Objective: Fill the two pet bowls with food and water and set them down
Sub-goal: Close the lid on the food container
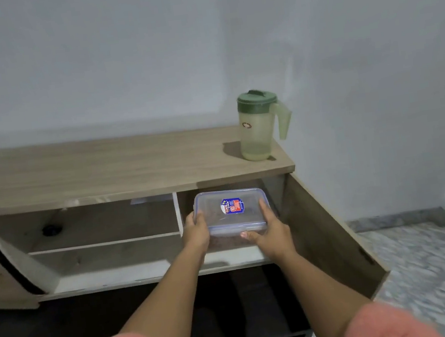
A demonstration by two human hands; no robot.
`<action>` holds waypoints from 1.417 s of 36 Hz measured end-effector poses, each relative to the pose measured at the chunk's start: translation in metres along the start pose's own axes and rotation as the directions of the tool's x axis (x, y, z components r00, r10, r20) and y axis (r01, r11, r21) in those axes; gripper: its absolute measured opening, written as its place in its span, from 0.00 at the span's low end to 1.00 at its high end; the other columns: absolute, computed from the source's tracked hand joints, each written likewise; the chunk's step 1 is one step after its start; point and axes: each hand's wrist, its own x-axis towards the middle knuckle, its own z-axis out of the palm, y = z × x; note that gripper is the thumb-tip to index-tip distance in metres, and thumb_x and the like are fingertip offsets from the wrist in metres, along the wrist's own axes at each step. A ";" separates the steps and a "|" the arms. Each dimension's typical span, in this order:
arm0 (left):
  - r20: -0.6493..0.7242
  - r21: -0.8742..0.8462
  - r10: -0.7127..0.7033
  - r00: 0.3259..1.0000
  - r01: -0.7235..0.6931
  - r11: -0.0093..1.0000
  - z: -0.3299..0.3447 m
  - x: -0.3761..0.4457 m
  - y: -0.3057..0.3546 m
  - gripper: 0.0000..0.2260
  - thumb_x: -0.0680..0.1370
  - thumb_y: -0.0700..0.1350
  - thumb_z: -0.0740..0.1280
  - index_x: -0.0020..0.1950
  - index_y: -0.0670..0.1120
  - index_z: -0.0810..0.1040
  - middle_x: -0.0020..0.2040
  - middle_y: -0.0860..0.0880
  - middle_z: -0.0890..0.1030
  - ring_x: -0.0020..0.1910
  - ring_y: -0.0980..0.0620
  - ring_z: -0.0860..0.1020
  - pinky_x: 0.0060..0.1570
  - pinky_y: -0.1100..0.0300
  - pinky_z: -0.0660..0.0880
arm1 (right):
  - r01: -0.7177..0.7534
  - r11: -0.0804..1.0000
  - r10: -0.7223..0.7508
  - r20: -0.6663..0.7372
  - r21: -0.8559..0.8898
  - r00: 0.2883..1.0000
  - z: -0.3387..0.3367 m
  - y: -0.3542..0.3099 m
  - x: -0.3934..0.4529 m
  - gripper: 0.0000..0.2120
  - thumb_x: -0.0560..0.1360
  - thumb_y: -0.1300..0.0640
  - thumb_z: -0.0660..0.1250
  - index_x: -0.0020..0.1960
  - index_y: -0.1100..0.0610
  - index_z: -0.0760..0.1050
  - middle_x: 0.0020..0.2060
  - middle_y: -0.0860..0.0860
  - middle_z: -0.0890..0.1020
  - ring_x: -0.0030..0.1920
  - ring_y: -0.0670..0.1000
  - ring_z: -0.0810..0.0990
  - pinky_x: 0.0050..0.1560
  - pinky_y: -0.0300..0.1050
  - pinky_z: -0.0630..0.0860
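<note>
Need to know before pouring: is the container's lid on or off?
On. The clear lid with its blue label sits flat on the container, held between the left hand and right hand. Whether the latches are locked cannot be told.

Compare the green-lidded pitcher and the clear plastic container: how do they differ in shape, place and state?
The pitcher is tall and round; the container is flat and rectangular. The pitcher stands alone on the cabinet top; the container is gripped by the left hand and right hand at the open cabinet. Both are see-through plastic with lids on.
</note>
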 end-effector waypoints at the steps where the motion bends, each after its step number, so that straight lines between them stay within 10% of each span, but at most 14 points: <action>1: 0.001 0.006 0.003 1.000 -0.003 1.000 0.002 0.007 -0.009 0.19 0.82 0.52 0.53 0.70 0.49 0.70 0.61 0.42 0.78 0.59 0.40 0.77 0.62 0.43 0.74 | 0.003 1.000 -0.003 -0.003 -0.003 1.000 0.005 0.008 0.003 0.44 0.70 0.53 0.75 0.78 0.49 0.53 0.66 0.53 0.75 0.65 0.50 0.74 0.62 0.34 0.66; 23: 0.037 0.035 0.341 0.939 -0.343 0.939 0.042 0.138 -0.080 0.22 0.82 0.54 0.54 0.76 0.49 0.64 0.70 0.43 0.72 0.67 0.40 0.71 0.69 0.45 0.67 | 0.299 0.954 -0.292 -0.239 -0.010 0.926 0.074 0.108 0.116 0.37 0.70 0.49 0.74 0.74 0.45 0.61 0.67 0.54 0.73 0.67 0.54 0.71 0.64 0.44 0.68; 51: 0.045 0.038 0.194 0.980 -0.196 0.980 0.064 0.201 -0.094 0.25 0.82 0.56 0.51 0.69 0.39 0.68 0.63 0.38 0.75 0.63 0.39 0.74 0.67 0.43 0.70 | 0.275 0.961 -0.261 -0.222 0.037 0.940 0.099 0.129 0.189 0.29 0.70 0.50 0.74 0.68 0.48 0.67 0.65 0.55 0.74 0.66 0.56 0.71 0.58 0.43 0.69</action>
